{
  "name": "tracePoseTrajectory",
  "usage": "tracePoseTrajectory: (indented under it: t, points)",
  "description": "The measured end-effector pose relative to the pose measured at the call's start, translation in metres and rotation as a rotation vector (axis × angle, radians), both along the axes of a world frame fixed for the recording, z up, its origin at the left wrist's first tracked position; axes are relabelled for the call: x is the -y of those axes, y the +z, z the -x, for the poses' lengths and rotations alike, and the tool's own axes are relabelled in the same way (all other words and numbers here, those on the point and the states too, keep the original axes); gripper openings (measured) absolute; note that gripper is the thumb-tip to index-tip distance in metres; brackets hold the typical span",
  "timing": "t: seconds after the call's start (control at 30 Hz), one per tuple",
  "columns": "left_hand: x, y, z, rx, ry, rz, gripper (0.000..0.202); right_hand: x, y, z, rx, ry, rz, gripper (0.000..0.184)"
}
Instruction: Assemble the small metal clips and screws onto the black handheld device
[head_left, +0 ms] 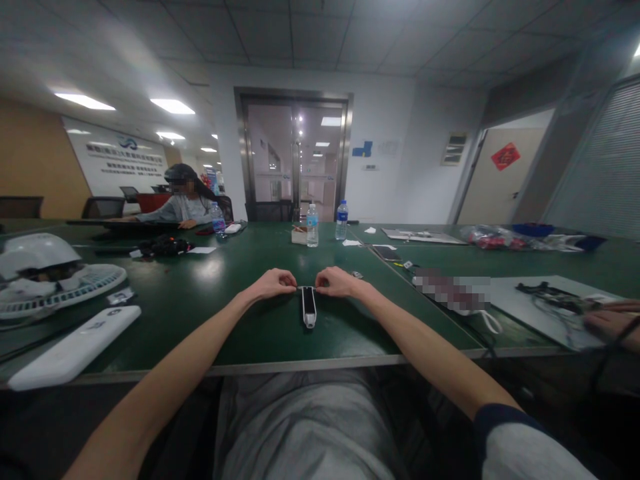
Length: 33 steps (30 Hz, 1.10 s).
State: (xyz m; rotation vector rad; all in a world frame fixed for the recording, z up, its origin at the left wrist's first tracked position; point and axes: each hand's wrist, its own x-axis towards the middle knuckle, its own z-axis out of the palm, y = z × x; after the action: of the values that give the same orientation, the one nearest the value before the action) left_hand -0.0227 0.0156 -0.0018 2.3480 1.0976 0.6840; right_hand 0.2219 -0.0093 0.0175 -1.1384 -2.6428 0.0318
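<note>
A small, long white device point(309, 317) with a dark strip along its top lies on the green table in front of me, its narrow end toward me. My left hand point(276, 283) is closed, its fingertips pinched at the left corner of the device's far end. At the right corner of that same end, my right hand point(337, 283) is closed in a matching pinch. The fingertips hide exactly what they grip there.
Beyond my hands stand water bottles point(312, 225) and a small box point(299, 235). At left lie a long white case point(75, 350) and a white helmet point(37, 253). Another person's hand point(613, 323) works by a white board point(520, 303) at right; a person point(187, 197) sits at far left.
</note>
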Motion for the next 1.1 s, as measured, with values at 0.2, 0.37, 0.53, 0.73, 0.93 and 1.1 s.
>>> tracePoseTrajectory:
  t: [0.2, 0.37, 0.53, 0.73, 0.93, 1.1]
  points:
    - [-0.001, 0.000, 0.001, -0.015, -0.004, 0.013, 0.028, -0.001, -0.002, -0.001, 0.016, -0.044, 0.016, 0.018]
    - [-0.001, 0.000, 0.001, -0.030, 0.003, 0.022, 0.031, -0.001, -0.003, 0.001, 0.023, -0.058, 0.018, 0.018]
    - [0.000, 0.001, 0.000, -0.018, 0.001, 0.026, 0.032, -0.002, -0.002, 0.001, 0.017, -0.063, 0.019, 0.016]
    - [0.007, 0.002, -0.007, 0.016, 0.026, 0.098, 0.032, -0.005, -0.005, 0.000, -0.012, -0.047, 0.009, 0.016]
    - [0.004, -0.001, -0.006, 0.072, -0.003, 0.160, 0.033, -0.008, -0.008, -0.001, -0.028, -0.030, 0.011, 0.015]
    - [-0.002, -0.006, -0.004, 0.086, -0.010, 0.137, 0.035, -0.007, -0.007, -0.001, -0.042, -0.017, 0.035, 0.016]
